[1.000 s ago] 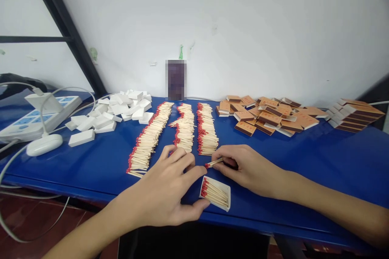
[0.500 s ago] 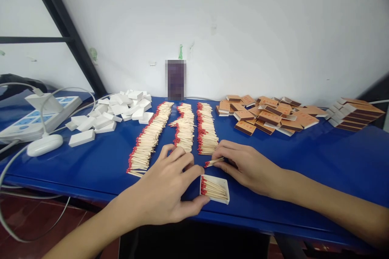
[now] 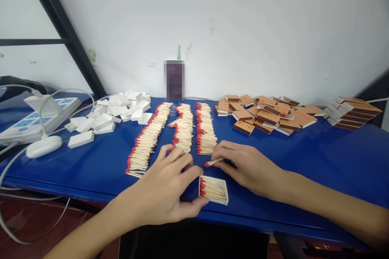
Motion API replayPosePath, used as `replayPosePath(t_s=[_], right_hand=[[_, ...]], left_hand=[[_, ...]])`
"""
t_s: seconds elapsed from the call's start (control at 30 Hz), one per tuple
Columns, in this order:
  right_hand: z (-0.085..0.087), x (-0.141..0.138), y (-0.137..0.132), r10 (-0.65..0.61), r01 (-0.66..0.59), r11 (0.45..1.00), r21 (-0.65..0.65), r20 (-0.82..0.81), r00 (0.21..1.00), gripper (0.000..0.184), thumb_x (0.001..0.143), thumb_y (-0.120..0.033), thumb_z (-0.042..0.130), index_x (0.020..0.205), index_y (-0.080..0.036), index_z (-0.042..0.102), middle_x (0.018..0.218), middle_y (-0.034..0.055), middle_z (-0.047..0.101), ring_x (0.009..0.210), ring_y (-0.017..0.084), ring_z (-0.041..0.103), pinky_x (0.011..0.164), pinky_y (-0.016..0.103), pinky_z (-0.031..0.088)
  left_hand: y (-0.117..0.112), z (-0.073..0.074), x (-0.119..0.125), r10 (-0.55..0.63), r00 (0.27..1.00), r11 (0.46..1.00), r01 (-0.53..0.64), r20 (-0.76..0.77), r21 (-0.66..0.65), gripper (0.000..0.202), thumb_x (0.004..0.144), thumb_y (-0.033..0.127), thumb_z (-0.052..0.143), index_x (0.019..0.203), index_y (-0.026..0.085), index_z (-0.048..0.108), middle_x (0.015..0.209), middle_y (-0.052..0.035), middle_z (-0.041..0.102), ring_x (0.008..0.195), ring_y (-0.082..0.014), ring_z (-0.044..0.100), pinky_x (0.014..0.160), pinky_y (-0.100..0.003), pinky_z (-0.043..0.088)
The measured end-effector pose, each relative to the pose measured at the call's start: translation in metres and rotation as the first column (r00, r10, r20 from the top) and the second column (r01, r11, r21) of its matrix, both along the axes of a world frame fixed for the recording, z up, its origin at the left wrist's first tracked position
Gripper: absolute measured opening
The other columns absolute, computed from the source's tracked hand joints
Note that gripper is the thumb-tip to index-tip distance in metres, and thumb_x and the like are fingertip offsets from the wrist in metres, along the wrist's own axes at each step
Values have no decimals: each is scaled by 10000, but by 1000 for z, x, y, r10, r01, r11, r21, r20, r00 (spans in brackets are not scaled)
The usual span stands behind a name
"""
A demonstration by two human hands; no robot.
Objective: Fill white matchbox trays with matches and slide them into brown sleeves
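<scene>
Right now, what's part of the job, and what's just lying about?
Part of it:
left hand, at the white tray of matches
right hand, pinching a few loose matches
three match rows
probably the white box pieces and orange sleeves

Just lying about, it seems:
power strip
white oval gadget
blurred dark rectangle by the wall

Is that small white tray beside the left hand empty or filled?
Not empty: red-headed matches lie in the white tray, heads toward the left hand. Whether it is completely full, I cannot tell.
</scene>
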State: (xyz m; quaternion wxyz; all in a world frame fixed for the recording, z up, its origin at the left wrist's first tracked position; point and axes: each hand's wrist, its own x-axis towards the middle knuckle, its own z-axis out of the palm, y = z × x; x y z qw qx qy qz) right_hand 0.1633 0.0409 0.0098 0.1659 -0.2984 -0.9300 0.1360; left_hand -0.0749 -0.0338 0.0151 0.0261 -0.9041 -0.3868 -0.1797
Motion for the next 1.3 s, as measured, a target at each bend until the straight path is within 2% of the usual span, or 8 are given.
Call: replayPosePath(t_s=[0.53,0.73,1.13,1.3], right_hand=[[-9,1,4,39,-33,996,87,-65,997,211,1016,-194,489,1026,-174,699,963,73,696,827,188,671,723,303,533],[-6,0,5,50,-41,993,115,-81,995,176,992,-170,516,1006,-167,691,924,65,695,795,179,662,689,279,512],[3,-1,5,-3,7,999,49,-82,997,194,865,-76,567,887,-177,731,846,31,720,633,118,598,573,223,442],[7,-3,-1,-6,2,1000,-21,-211,978,169,844,-106,584,853,-172,739,771,14,700,546,88,533,514,209,417]], left_hand=[[1,1,1,0,1000,1000,0,0,-6,290,929,452,590,1011,179,645,939,-54,598,943,-244,536,943,-463,327],[2,1,2,15,1000,1000,-15,5,0,268,912,432,604,1002,183,644,933,-53,594,945,-249,540,943,-467,330],[0,1,1,13,1000,1000,-13,4,-6,266,924,437,590,994,185,639,925,-52,586,947,-247,532,948,-469,321],[1,1,2,34,999,999,-34,10,-16,269,923,433,586,997,178,636,928,-52,583,938,-246,528,937,-471,325]])
